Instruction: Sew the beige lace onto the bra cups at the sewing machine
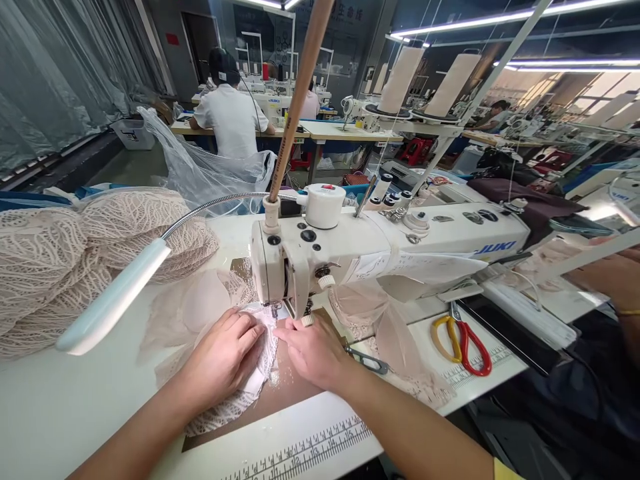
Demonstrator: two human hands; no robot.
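A pale lace bra cup (263, 373) lies under the needle end of a white sewing machine (345, 247), on a brown plate. My left hand (227, 353) rests over the cup, its fingers together and curled down onto the fabric. From the other side, my right hand (313, 353) meets the cup's edge beside the presser foot. Its index finger points at the edge, and the other fingers are bent and partly hidden. Close behind my right hand is a grey thread snipper (369, 361). More beige lace cups (400, 340) lie to its right.
Scissors with red and yellow handles (463, 343) lie on the right. A lamp on a bent neck (120, 293) reaches over the left side, before a heap of beige lace (100, 260). Printed rulers (310, 447) run along the front edge. Another person's hand (607, 270) is at far right.
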